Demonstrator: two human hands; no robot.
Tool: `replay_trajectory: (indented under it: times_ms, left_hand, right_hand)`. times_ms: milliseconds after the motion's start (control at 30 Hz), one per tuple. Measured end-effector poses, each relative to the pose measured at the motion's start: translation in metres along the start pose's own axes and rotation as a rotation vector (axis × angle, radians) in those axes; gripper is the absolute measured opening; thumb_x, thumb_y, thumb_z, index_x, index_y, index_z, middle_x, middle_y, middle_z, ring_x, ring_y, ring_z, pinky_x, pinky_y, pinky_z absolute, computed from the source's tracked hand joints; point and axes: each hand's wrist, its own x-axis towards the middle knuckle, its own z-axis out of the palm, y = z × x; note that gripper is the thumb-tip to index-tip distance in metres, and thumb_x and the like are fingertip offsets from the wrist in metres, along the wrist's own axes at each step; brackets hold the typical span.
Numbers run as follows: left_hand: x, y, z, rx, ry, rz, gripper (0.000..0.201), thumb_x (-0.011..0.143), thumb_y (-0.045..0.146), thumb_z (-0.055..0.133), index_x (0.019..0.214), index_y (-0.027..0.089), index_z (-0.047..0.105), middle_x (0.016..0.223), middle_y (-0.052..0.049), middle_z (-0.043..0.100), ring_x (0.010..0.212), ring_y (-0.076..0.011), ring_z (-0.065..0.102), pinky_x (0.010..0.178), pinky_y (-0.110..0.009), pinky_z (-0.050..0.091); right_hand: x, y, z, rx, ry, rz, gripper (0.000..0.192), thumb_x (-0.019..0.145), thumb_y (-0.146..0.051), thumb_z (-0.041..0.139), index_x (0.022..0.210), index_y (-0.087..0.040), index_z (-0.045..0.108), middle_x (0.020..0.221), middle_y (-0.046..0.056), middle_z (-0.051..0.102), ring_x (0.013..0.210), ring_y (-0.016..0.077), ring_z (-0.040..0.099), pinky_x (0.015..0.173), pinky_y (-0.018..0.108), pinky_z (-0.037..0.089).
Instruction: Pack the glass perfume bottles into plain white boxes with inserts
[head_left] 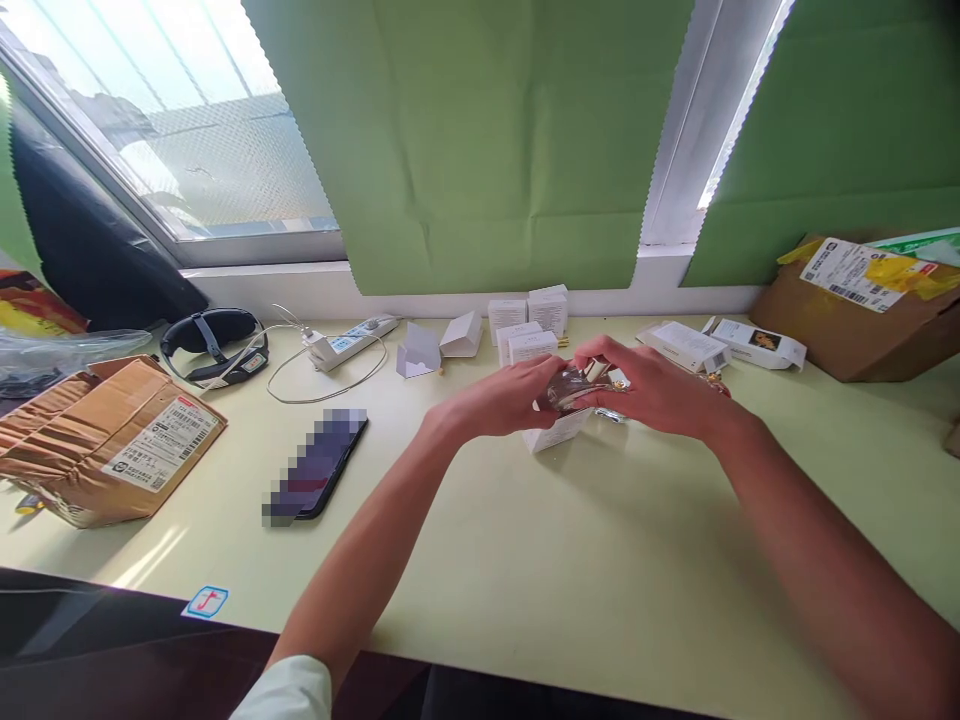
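Note:
My left hand (517, 398) is closed round a clear, shiny glass bottle (564, 388) above the table. From the other side, the fingers of my right hand (649, 388) curl in against the bottle's end, near a pale piece (596, 372) that may be its cap. Just under the bottle is a small white box (556, 434), partly hidden by my hands. Behind my left hand stand several small white printed boxes (519, 340). Small gold and shiny bits show beside my right hand, too small to name.
A phone (322, 468) lies left of my left arm. Farther back are a power strip (352, 343) with a white cable, a headset (214, 345) and an open white carton (418, 350). Brown packages (112, 440) stand at both sides; white boxes (686, 345) lie back right.

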Motion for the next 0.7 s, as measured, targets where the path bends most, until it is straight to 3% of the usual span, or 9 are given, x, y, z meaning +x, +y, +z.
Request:
replay_trajectory:
  times_ms: [233, 467, 600, 700]
  left_hand:
    - [-0.003, -0.009, -0.004, -0.085, -0.049, 0.007, 0.022, 0.085, 0.028, 0.056, 0.103, 0.02, 0.046, 0.094, -0.004, 0.054, 0.082, -0.0166, 0.054, 0.072, -0.031, 0.045]
    - [-0.004, -0.014, -0.003, -0.217, -0.089, -0.04, 0.026, 0.084, 0.03, 0.056, 0.107, 0.021, 0.049, 0.104, -0.004, 0.055, 0.093, -0.0161, 0.055, 0.074, -0.029, 0.048]
    - [-0.005, -0.016, -0.002, -0.235, -0.098, -0.031, 0.042, 0.084, 0.03, 0.056, 0.124, 0.024, 0.046, 0.11, -0.006, 0.057, 0.094, -0.0163, 0.057, 0.075, -0.029, 0.049]
    - [-0.006, -0.017, -0.002, -0.259, -0.106, -0.036, 0.058, 0.084, 0.029, 0.056, 0.138, 0.028, 0.035, 0.116, -0.007, 0.056, 0.091, -0.0152, 0.06, 0.075, -0.03, 0.05]
  right_hand:
    - [0.004, 0.001, 0.011, 0.012, 0.026, -0.022, 0.023, 0.088, -0.036, 0.058, 0.109, -0.03, 0.05, 0.111, 0.002, 0.062, 0.088, 0.0186, 0.06, 0.072, 0.029, 0.045]
    - [0.009, -0.002, 0.022, -0.018, -0.01, -0.01, 0.017, 0.086, -0.025, 0.059, 0.103, -0.028, 0.058, 0.104, 0.0, 0.066, 0.082, 0.0184, 0.061, 0.074, 0.032, 0.046]
    - [0.011, -0.001, 0.027, -0.042, -0.052, -0.025, 0.017, 0.088, -0.021, 0.054, 0.1, -0.026, 0.063, 0.108, 0.003, 0.066, 0.101, 0.0231, 0.059, 0.082, 0.036, 0.047]
    - [0.011, 0.0, 0.031, -0.062, -0.104, -0.067, 0.02, 0.089, -0.017, 0.05, 0.096, -0.025, 0.067, 0.105, 0.003, 0.068, 0.099, 0.0235, 0.06, 0.087, 0.04, 0.046]
